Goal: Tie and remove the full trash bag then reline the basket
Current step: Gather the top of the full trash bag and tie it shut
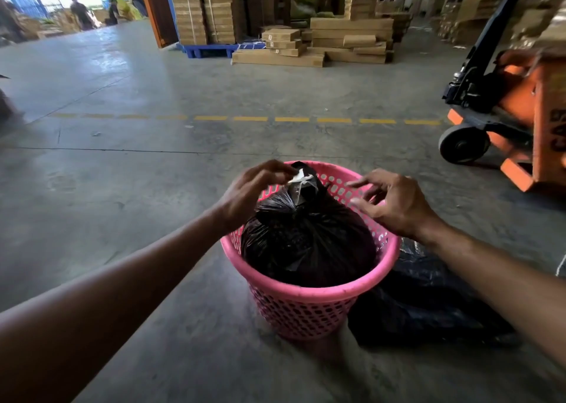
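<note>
A round pink perforated plastic basket (pixel 309 298) stands on the grey concrete floor (pixel 153 188), and a full black plastic trash bag (pixel 306 240) sits inside it, bulging above the rim. The bag's mouth is gathered into a twisted neck (pixel 301 185) that rises at the far side of the basket, with a pale glint at its tip. The left hand (pixel 245 194) reaches in from the left with its fingers curled, and its fingertips (pixel 283 174) pinch the tip of the neck. The right hand (pixel 395 203) hovers over the right side of the basket, fingers spread and loosely bent, gripping nothing and just clear of the bag. On the floor just beside the basket, to the right and partly under the right forearm, lies a crumpled dark plastic bag (pixel 425 304). Farther off, an orange pallet jack (pixel 514 111) stands at the right, a dashed yellow line (pixel 291 119) crosses the floor, and stacked cardboard boxes (pixel 321 44) fill the background.
</note>
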`<action>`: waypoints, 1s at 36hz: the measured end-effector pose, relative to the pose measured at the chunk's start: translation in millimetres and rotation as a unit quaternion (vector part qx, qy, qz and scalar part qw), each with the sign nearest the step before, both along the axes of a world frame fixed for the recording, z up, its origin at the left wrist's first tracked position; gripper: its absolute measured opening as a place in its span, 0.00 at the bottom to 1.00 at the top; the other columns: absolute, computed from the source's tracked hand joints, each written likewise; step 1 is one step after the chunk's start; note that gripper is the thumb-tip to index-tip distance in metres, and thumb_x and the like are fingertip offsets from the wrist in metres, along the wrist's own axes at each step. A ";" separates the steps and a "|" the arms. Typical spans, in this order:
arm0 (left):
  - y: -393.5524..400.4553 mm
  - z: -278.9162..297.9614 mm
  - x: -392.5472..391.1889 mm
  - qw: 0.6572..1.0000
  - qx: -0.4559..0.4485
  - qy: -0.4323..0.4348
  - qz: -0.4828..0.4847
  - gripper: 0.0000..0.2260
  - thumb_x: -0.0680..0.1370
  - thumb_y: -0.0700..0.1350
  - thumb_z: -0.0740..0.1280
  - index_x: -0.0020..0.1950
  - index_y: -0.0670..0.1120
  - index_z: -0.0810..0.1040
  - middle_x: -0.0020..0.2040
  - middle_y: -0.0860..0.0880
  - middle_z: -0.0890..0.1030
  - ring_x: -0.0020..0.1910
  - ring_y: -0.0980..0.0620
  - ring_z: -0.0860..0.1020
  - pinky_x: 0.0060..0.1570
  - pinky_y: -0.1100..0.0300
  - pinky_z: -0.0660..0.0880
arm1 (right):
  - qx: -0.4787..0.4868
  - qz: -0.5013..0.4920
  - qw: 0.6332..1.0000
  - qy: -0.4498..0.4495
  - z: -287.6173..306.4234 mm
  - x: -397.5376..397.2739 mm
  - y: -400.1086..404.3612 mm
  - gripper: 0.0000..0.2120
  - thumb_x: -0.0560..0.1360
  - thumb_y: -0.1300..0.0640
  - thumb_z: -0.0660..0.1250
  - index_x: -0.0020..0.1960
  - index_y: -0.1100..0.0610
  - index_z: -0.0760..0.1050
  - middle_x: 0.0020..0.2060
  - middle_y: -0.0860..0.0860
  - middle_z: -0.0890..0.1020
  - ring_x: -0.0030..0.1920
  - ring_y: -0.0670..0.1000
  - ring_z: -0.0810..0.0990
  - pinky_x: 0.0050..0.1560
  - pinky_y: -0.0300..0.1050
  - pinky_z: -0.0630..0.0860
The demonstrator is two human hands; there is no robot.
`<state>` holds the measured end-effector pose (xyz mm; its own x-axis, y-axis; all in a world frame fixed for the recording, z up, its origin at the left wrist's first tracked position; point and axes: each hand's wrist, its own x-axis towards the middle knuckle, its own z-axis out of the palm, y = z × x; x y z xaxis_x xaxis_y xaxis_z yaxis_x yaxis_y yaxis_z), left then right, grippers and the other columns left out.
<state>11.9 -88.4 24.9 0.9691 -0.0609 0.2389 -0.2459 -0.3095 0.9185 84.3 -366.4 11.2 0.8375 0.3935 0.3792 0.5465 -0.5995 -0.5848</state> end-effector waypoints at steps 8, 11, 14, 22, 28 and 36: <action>-28.4 0.2 5.6 0.889 0.453 -0.054 0.033 0.17 0.68 0.56 0.68 0.56 0.56 0.82 0.53 0.55 0.86 0.54 0.51 0.83 0.56 0.50 0.78 | 0.003 -0.184 0.980 0.077 -28.6 5.2 -31.2 0.24 0.71 0.48 0.72 0.63 0.54 0.73 0.55 0.57 0.80 0.48 0.58 0.83 0.54 0.53 0.79; -36.1 -13.4 7.6 0.845 0.531 -0.036 0.052 0.19 0.67 0.56 0.68 0.57 0.56 0.78 0.54 0.54 0.85 0.57 0.48 0.81 0.59 0.47 0.73 | -0.022 -0.180 0.969 0.169 -42.1 2.9 -26.9 0.26 0.76 0.48 0.68 0.70 0.57 0.67 0.61 0.60 0.80 0.59 0.61 0.81 0.59 0.50 0.73; -35.7 -21.8 9.3 0.842 0.534 -0.042 0.062 0.15 0.70 0.51 0.68 0.56 0.51 0.77 0.52 0.50 0.85 0.54 0.44 0.82 0.55 0.48 0.72 | -0.019 -0.170 0.964 0.201 -49.2 -1.1 -19.3 0.20 0.80 0.51 0.62 0.70 0.57 0.67 0.63 0.61 0.80 0.60 0.62 0.80 0.50 0.47 0.69; -38.4 -28.5 6.8 0.849 0.511 -0.105 0.085 0.13 0.79 0.44 0.60 0.61 0.41 0.73 0.53 0.39 0.77 0.50 0.38 0.78 0.50 0.45 0.74 | -0.045 -0.169 0.968 0.180 -48.7 -4.5 -20.8 0.18 0.81 0.52 0.60 0.70 0.56 0.69 0.62 0.63 0.81 0.60 0.63 0.80 0.54 0.50 0.73; -40.3 2.6 7.7 0.852 0.476 -0.180 0.123 0.09 0.81 0.42 0.62 0.58 0.40 0.74 0.53 0.40 0.75 0.51 0.40 0.76 0.49 0.47 0.76 | -0.043 -0.166 0.970 0.172 -46.9 -6.4 -21.7 0.18 0.81 0.52 0.59 0.68 0.56 0.71 0.61 0.64 0.81 0.60 0.64 0.80 0.54 0.51 0.73; -45.4 102.9 3.1 0.851 0.378 -0.304 0.200 0.11 0.81 0.44 0.64 0.59 0.38 0.74 0.55 0.39 0.75 0.43 0.46 0.75 0.36 0.55 0.72 | 0.011 -0.127 0.991 0.040 -0.8 -18.4 -25.9 0.33 0.77 0.36 0.48 0.71 0.56 0.72 0.57 0.62 0.83 0.57 0.63 0.82 0.54 0.54 0.73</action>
